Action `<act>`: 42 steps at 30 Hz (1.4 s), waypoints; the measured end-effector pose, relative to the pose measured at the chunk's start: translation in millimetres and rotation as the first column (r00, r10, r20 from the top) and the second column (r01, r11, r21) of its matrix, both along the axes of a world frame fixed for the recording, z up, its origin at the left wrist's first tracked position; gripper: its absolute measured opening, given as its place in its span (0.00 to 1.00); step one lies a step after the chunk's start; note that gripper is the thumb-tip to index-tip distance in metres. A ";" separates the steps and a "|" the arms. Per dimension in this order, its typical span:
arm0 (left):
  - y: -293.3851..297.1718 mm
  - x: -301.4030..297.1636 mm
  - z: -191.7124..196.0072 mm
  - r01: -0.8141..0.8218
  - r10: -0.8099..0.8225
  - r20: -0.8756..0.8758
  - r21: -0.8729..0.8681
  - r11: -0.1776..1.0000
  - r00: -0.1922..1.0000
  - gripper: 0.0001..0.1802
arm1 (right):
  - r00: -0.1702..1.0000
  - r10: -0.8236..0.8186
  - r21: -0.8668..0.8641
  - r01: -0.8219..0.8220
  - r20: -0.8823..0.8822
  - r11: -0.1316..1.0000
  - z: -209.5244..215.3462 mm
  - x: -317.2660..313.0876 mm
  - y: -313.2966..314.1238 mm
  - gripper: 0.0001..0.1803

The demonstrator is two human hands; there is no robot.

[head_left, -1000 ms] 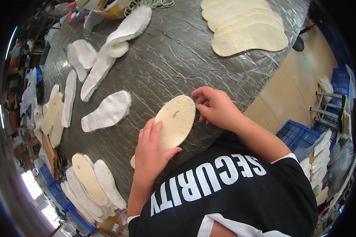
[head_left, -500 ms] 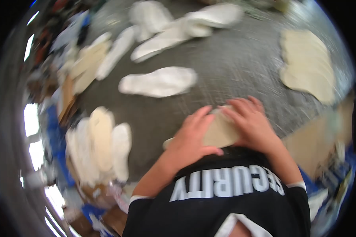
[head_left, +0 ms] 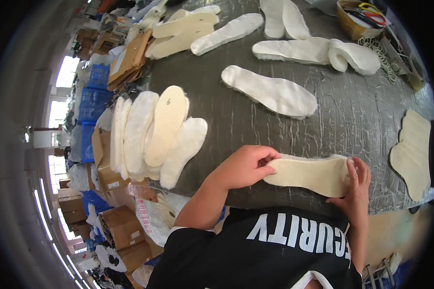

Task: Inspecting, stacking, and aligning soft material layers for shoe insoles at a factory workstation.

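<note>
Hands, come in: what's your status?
Left hand pinches cream insole at left end. Right hand holds its right end. White insole lies beyond, not touching.

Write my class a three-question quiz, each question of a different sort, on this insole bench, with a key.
1. True or false: the left hand and the right hand touch the same cream insole.
2. What lies beside the folded white insole? A) a hammer B) pale loops C) a shoe
3. Fill in: the plastic crates at the picture's left are ____.

Key: 1. True. 2. B. 3. Blue.
</note>
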State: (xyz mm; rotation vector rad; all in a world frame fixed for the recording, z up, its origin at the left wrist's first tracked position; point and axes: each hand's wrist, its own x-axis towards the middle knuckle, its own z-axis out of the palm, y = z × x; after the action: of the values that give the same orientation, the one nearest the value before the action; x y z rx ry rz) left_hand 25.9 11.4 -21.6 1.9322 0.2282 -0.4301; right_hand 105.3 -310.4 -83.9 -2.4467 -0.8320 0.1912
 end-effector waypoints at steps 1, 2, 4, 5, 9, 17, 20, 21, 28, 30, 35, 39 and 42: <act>0.2 -3.9 -0.8 -0.023 0.018 -0.047 -0.110 0.994 0.999 0.15 | 1.000 0.000 0.015 0.000 0.002 1.000 -2.3 -0.6 -1.5 0.67; -0.5 -8.7 -3.0 -0.023 0.018 -0.045 -0.114 0.993 0.999 0.15 | 1.000 0.003 0.040 -0.003 0.003 0.999 -2.6 -2.5 0.3 0.67; -2.1 -17.7 -7.6 -0.087 0.062 -0.070 -0.459 0.884 0.996 0.15 | 1.000 0.015 0.063 -0.016 0.013 0.998 -3.5 -3.4 -5.0 0.67; -2.9 -16.9 -4.7 -0.085 0.030 -0.123 -0.475 0.876 0.992 0.16 | 1.000 0.010 0.050 -0.011 0.026 0.999 -4.0 -4.9 -9.2 0.67; -5.1 -19.4 -3.5 0.000 -0.007 -0.021 -0.352 0.936 1.000 0.17 | 0.998 -0.015 0.015 0.016 -0.059 1.000 4.2 -7.6 -11.7 0.65; -1.5 -34.5 12.8 0.153 -0.098 0.159 -0.375 0.914 0.982 0.18 | 0.990 0.141 -0.012 -0.141 -0.011 0.990 5.4 0.9 2.8 0.65; -3.0 -30.9 9.3 0.169 -0.120 0.141 -0.417 0.893 0.983 0.19 | 0.991 0.131 -0.002 -0.131 0.004 0.991 4.0 -2.4 0.8 0.65; -2.5 -29.6 7.8 0.146 -0.097 0.135 -0.426 0.893 0.986 0.18 | 0.992 0.124 -0.010 -0.124 -0.001 0.992 4.4 -2.7 0.5 0.65; 1.7 -33.1 -19.3 -0.151 0.180 0.031 -0.411 0.899 0.983 0.12 | 0.995 0.101 -0.064 -0.102 -0.011 0.993 11.0 -0.3 3.3 0.64; 0.1 -26.5 -26.7 -0.222 0.246 0.058 -0.269 0.937 0.967 0.11 | 0.996 0.089 -0.088 -0.091 -0.030 0.992 10.2 -0.6 3.5 0.64; 3.8 -27.3 -33.0 -0.306 0.321 0.061 -0.186 0.934 0.945 0.11 | 0.991 0.121 -0.186 -0.129 -0.055 0.974 29.9 7.1 21.4 0.55; 0.1 -22.9 -27.3 -0.209 0.202 0.186 0.019 0.978 0.962 0.11 | 0.957 0.256 0.163 -0.233 -0.139 0.959 41.7 13.1 51.5 0.34; -8.8 -12.0 -43.2 -0.129 0.139 0.332 -0.052 0.990 0.933 0.10 | 0.870 0.374 0.369 -0.249 -0.321 0.896 36.4 18.2 87.9 0.25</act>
State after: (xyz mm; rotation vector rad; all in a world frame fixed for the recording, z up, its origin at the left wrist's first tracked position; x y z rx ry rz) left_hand 13.9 2.7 -64.8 1.9121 0.1286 -0.0103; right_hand 123.5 -222.5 -47.5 -1.8732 -0.9904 0.5943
